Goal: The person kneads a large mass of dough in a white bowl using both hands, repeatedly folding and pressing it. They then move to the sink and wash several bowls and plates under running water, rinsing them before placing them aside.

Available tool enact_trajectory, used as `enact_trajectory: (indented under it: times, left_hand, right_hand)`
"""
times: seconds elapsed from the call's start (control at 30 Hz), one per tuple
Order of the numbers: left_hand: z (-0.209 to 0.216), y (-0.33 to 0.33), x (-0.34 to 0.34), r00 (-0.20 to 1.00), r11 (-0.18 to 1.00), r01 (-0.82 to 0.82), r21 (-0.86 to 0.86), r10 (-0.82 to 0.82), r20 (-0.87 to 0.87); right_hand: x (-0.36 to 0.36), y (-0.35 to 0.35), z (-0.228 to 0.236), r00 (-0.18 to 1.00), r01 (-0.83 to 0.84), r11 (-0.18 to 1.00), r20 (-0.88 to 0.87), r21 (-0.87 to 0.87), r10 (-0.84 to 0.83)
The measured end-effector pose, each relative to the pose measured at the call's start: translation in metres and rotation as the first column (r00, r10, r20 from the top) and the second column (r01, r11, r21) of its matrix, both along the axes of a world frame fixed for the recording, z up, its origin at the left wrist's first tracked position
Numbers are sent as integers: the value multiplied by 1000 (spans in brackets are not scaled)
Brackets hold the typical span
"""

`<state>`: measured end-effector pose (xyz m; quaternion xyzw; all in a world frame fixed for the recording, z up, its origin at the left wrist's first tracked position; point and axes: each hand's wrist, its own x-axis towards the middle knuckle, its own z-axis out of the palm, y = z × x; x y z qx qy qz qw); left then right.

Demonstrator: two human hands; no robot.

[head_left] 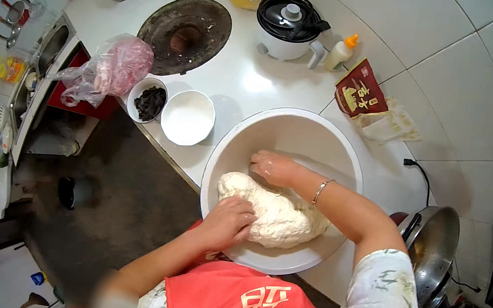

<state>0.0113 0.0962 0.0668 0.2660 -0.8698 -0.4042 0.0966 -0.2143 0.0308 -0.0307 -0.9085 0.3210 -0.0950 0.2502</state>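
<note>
A large lump of pale dough (284,223) lies in a wide white basin (306,135) in front of me. My left hand (226,222) rests against the dough's near left side, its fingers curled and pressed onto it. Beyond the dough, my right hand (274,167) reaches down inside the basin with bent fingers close together. Its fingertips are turned away, so I cannot see what they may hold. A bracelet (320,191) circles my right wrist. Left of the basin stands a white bowl (187,117), beside a smaller bowl of dark pieces (150,103).
A plastic bag of pink meat (124,63) sits at the counter's left edge, near a round, sooty stove opening (184,34). Along the wall stand an electric pot (287,26), a squeeze bottle (341,53) and a red package (362,94). Metal pans (434,246) lean at right.
</note>
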Motion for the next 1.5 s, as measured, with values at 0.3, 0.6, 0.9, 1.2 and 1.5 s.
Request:
enact_trajectory:
  times: [0.3, 0.6, 0.9, 1.2, 1.5]
  left_hand:
    - [1, -8, -4, 994, 993, 113, 21, -113, -10]
    - [-18, 21, -23, 954, 879, 243, -410, -141, 264]
    - [-25, -49, -68, 821, 854, 451, -260, -282, 497]
    - [-34, -29, -65, 899, 941, 280, -191, -186, 397]
    - [4, -118, -79, 951, 996, 86, 15, -87, 296]
  right_hand:
    - [-96, 76, 47, 907, 418, 869, -174, 266, -383]
    - [17, 192, 107, 764, 645, 745, -125, 171, -633]
    - [23, 178, 109, 592, 805, 590, -161, 66, -789]
    - [36, 135, 81, 419, 890, 265, -439, 370, -795]
    - [-53, 118, 119, 338, 915, 255, -250, 312, -908]
